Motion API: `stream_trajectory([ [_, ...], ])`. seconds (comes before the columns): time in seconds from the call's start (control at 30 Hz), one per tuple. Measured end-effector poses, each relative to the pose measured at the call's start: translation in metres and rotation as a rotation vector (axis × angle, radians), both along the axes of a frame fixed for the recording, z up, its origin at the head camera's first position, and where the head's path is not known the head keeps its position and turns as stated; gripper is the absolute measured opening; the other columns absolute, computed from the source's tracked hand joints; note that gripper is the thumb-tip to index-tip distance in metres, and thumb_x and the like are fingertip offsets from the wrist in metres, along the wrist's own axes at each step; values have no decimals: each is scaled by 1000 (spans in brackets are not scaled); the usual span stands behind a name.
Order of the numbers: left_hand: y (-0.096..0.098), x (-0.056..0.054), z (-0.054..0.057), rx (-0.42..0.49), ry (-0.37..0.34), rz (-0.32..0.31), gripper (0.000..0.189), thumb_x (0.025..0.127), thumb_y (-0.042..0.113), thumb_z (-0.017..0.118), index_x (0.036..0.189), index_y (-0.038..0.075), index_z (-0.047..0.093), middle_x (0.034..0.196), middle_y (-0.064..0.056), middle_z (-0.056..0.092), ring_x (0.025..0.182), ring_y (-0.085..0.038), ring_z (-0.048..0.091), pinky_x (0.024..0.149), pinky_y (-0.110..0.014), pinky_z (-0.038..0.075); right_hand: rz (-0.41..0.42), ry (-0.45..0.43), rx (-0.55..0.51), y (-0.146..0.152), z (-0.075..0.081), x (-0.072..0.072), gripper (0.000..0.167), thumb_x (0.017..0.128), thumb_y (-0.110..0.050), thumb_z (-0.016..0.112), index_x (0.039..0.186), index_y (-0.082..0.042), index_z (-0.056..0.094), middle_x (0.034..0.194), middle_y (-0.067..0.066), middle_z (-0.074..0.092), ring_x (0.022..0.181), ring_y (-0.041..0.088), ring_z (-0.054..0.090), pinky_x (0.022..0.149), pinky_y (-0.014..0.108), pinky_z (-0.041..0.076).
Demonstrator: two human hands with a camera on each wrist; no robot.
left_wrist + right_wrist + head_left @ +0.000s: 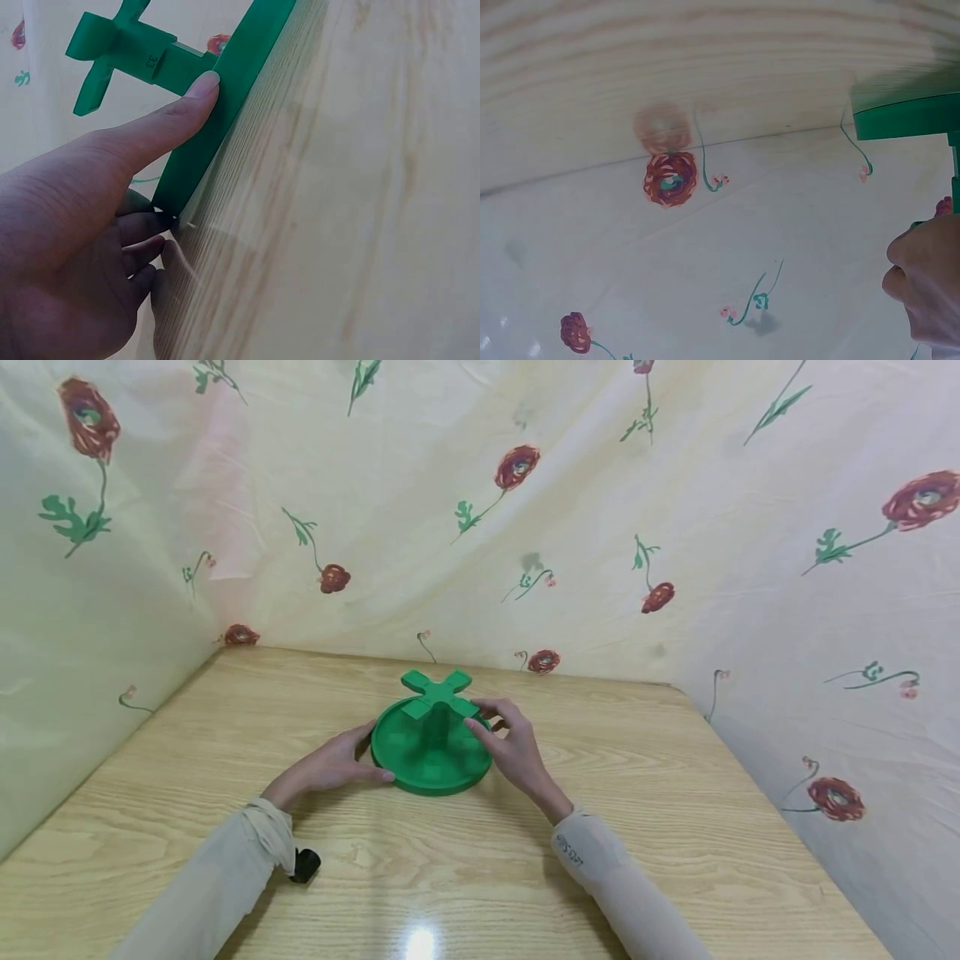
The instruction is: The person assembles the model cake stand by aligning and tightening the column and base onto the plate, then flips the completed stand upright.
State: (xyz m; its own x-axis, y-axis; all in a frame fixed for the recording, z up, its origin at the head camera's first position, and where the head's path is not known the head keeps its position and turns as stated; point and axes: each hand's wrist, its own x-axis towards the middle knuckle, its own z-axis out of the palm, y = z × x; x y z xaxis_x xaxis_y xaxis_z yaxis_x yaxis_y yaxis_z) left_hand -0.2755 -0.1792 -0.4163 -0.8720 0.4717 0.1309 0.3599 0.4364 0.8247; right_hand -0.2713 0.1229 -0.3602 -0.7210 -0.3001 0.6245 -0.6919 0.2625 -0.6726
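A green round tray (431,790) with a raised rim stands on the wooden table. From its middle rises a thick green post (436,727), marked 33 in the left wrist view, with a four-armed cross-shaped top (437,692). My left hand (341,762) grips the tray's left side, thumb on the rim and fingers round the outer edge; the left wrist view shows that thumb against the tray (199,161). On the other side, my right hand (513,747) pinches the near right arm of the cross between thumb and fingers. The right wrist view shows only knuckles, hiding the contact.
The wooden table (660,827) reaches back to a pale cloth (420,527) with red flowers, which hangs behind and at both sides. A small black object (305,866) sits at my left sleeve cuff.
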Motion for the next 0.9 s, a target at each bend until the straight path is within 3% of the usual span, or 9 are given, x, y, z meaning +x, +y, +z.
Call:
stream_trajectory([
  [0.13, 0, 3, 2, -3, 9, -2, 101, 91, 27, 83, 161, -8, 19, 165, -26, 27, 153, -44, 20, 120, -62, 21, -14, 14, -6, -2, -1, 2, 28, 96, 7, 69, 122, 16, 64, 107, 29, 65, 101, 50, 58, 82, 59, 50],
  [0.47, 1, 5, 5, 2, 19, -9, 98, 92, 24, 83, 162, -6, 21, 165, -25, 28, 153, -43, 21, 120, -62, 22, -15, 47, -41, -7, -3, 5, 27, 93, 10, 70, 118, 18, 64, 106, 32, 65, 98, 57, 55, 79, 71, 46],
  [0.9, 2, 2, 3, 3, 15, -12, 100, 91, 27, 83, 162, -6, 20, 165, -24, 26, 153, -43, 20, 120, -61, 21, -13, 5, -30, -13, 1, 20, 25, 93, 8, 72, 116, 16, 66, 107, 29, 66, 102, 50, 56, 80, 64, 48],
])
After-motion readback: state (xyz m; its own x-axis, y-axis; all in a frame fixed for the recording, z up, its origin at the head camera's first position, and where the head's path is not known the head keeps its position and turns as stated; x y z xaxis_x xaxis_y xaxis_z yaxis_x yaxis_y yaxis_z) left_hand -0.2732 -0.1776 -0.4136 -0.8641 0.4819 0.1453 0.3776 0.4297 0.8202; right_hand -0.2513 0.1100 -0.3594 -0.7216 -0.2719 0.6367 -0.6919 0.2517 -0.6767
